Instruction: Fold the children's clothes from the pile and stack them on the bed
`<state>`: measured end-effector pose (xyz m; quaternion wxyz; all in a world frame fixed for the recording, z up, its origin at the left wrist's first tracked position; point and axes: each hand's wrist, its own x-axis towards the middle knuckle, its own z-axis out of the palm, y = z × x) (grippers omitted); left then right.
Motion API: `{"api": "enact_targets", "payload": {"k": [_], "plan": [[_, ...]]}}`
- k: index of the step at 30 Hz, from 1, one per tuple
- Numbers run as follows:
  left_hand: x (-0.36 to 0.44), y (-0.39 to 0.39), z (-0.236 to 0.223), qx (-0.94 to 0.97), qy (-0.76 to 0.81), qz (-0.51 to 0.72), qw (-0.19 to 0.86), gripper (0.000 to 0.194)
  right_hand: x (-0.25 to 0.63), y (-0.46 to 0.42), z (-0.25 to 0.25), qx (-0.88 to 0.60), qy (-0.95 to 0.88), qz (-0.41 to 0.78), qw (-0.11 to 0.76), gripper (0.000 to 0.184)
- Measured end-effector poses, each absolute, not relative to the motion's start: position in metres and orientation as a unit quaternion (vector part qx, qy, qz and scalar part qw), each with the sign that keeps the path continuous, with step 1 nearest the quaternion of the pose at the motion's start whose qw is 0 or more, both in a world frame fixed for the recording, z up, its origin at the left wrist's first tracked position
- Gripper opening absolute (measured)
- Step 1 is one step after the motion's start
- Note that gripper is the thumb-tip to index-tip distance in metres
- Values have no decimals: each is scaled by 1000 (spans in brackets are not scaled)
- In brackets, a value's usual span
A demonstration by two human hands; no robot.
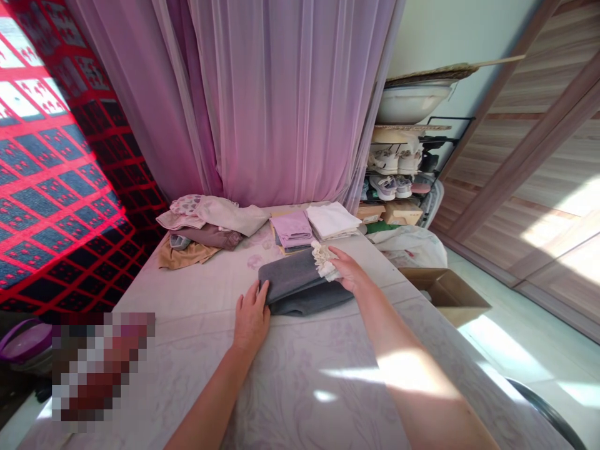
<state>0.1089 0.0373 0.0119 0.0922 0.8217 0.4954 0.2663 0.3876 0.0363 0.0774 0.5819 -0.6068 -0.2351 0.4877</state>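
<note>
From where I'm watching, the person's left hand (250, 315) is open, its fingers spread and resting on the near edge of a soft grey folded cloth (300, 289). The right hand (347, 269) is also open, lying flat rather than gripping, with its fingertips on a ruffled cream lace trim (322, 261) at the cloth's far end. The grey cloth lies between the hands on a bed covered in a pale floral sheet (197, 300), its matte, thick fabric bunched into rounded layers. I can't tell what kind of garment it is.

Beyond it sit a folded lilac cloth (291, 228) and a folded white cloth (332, 220), side by side. To their left is a loose heap of beige, brown and tan clothes (206, 228), too crumpled to make out. A sheer pink curtain (281, 94) hangs behind the bed. A cardboard box (445, 294) stands just beyond the bed's right edge, only partly visible. A pixelated patch (98, 369) hides whatever lies at the lower left.
</note>
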Motion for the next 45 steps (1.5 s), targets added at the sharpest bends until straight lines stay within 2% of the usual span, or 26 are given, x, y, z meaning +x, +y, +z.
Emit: {"api": "enact_targets", "payload": {"k": [4, 9, 14, 19, 23, 27, 30, 33, 37, 42, 45], "plan": [[115, 37, 18, 847, 465, 251, 63, 62, 401, 29, 74, -620, -249, 466, 580, 66], [127, 45, 25, 859, 438, 248, 98, 57, 417, 22, 80, -622, -275, 452, 577, 65], [137, 47, 17, 853, 412, 285, 147, 63, 437, 13, 82, -660, -262, 428, 559, 64], [152, 38, 5, 780, 472, 335, 237, 70, 448, 12, 70, -706, -258, 396, 527, 63], [160, 31, 8, 764, 508, 316, 241, 73, 443, 17, 60, -732, -283, 365, 501, 59], [160, 24, 16, 780, 508, 289, 225, 71, 433, 19, 58, -781, -400, 238, 415, 68], [153, 16, 19, 795, 488, 282, 225, 69, 431, 17, 58, -812, -448, 120, 355, 65], [141, 21, 24, 814, 455, 264, 248, 61, 433, 14, 55, -807, -479, 58, 339, 62], [125, 65, 39, 794, 476, 272, 264, 59, 435, 7, 46, -788, -486, 78, 370, 61], [132, 125, 63, 830, 430, 138, 327, 54, 439, 5, 36, -742, -452, 109, 483, 63], [146, 138, 79, 845, 380, 102, 363, 45, 441, 6, 37, -713, -438, 122, 535, 64]]}}
